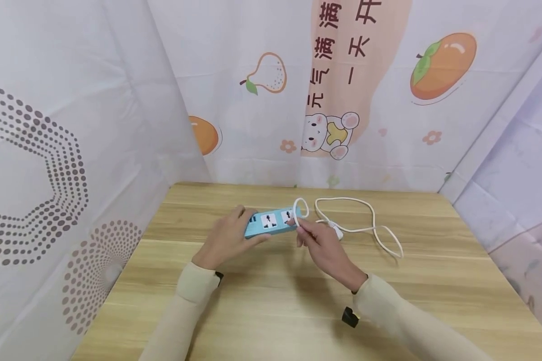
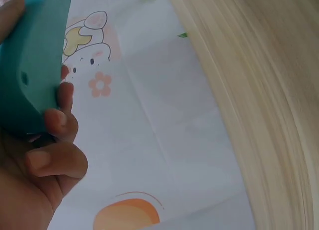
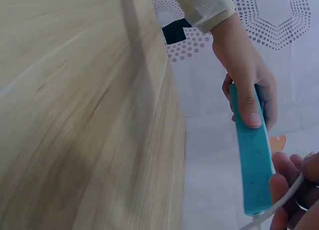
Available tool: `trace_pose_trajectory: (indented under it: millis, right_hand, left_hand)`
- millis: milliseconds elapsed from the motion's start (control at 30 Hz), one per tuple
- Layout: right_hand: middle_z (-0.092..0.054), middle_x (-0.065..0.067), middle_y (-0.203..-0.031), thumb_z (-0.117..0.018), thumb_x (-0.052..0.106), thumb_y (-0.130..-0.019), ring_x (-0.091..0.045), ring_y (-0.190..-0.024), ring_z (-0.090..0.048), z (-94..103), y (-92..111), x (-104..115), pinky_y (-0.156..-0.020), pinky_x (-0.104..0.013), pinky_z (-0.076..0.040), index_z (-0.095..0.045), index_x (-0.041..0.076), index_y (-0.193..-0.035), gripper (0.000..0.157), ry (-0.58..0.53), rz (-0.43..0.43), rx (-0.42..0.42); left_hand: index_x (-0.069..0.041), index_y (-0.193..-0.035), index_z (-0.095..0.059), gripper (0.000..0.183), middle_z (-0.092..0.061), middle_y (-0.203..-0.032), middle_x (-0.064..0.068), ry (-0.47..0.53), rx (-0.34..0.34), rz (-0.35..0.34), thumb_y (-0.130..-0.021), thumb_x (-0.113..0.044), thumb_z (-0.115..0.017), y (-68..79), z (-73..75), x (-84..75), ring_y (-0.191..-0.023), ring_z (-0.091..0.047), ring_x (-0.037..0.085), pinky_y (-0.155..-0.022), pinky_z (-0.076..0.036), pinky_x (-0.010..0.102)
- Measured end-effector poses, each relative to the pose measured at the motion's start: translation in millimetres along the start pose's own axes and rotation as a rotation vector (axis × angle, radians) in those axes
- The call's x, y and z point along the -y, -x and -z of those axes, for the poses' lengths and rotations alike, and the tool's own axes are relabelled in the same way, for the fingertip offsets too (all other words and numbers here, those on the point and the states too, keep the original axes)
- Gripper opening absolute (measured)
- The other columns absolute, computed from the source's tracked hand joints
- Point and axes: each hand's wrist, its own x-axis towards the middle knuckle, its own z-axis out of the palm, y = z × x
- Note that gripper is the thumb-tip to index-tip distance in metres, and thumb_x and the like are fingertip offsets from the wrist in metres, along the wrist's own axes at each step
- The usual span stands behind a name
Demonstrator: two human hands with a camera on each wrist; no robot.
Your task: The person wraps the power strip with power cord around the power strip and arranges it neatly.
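A turquoise power strip (image 1: 277, 220) with white socket faces is held up at a slight tilt, its left end in my left hand (image 1: 229, 235). In the left wrist view, fingers curl around the edge of the power strip (image 2: 37, 65). My right hand (image 1: 320, 245) pinches the white cord (image 1: 300, 201) near the strip's right end. From the right wrist view, the cord (image 3: 279, 202) runs between the right fingers and meets the far end of the strip (image 3: 253, 165). The right palm is partly out of that frame.
The loose part of the cord loops over the wooden table (image 1: 271, 311) to the right. A white plug (image 1: 336, 230) lies beside the right hand. Printed curtains (image 1: 262, 125) hang along the table's back and sides.
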Motion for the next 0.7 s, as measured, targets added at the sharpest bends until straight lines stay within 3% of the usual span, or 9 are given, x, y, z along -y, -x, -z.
trace_pose_trajectory:
  millis: [333,467,567,700]
  right_hand:
    - [-0.065,0.005,-0.078,-0.06,0.003,-0.103,-0.011,-0.071,-0.062,2.6,1.7,5.5,-0.065,-0.029,-0.052,-0.074,0.011,-0.112,0.018,0.0,-0.004,0.017]
    - [-0.067,0.004,-0.08,-0.057,0.013,-0.107,-0.011,-0.075,-0.064,3.6,4.6,6.4,-0.066,-0.029,-0.052,-0.073,0.012,-0.107,0.016,-0.051,-0.099,0.048]
    - [-0.067,0.0,-0.077,-0.047,0.027,-0.111,-0.017,-0.076,-0.064,5.7,4.7,5.1,-0.068,-0.031,-0.052,-0.069,0.009,-0.109,0.028,-0.152,-0.196,0.045]
    - [-0.066,-0.011,-0.073,-0.034,0.038,-0.114,-0.027,-0.069,-0.062,11.1,-0.5,-1.1,-0.067,-0.037,-0.054,-0.057,0.004,-0.119,0.042,-0.296,-0.276,-0.048]
  left_hand:
    - [-0.009,-0.118,-0.064,0.061,-0.058,-0.095,0.003,-0.113,-0.009,0.083,-0.086,-0.06,-0.077,-0.1,2.6,3.9,-0.068,-0.052,0.014,-0.052,-0.042,0.027]
    - [-0.008,-0.119,-0.064,0.061,-0.058,-0.099,0.003,-0.12,-0.036,0.049,-0.082,-0.053,-0.084,-1.3,1.3,4.0,-0.078,-0.053,0.015,-0.056,-0.047,0.029]
    - [-0.007,-0.121,-0.062,0.062,-0.057,-0.103,0.004,-0.129,-0.06,0.005,-0.082,-0.048,-0.086,-1.8,0.8,4.7,-0.085,-0.053,0.016,-0.061,-0.05,0.029]
    - [-0.006,-0.123,-0.06,0.063,-0.057,-0.106,0.006,-0.138,-0.108,-0.052,-0.081,-0.044,-0.088,-1.4,1.4,5.7,-0.09,-0.053,0.017,-0.065,-0.053,0.03]
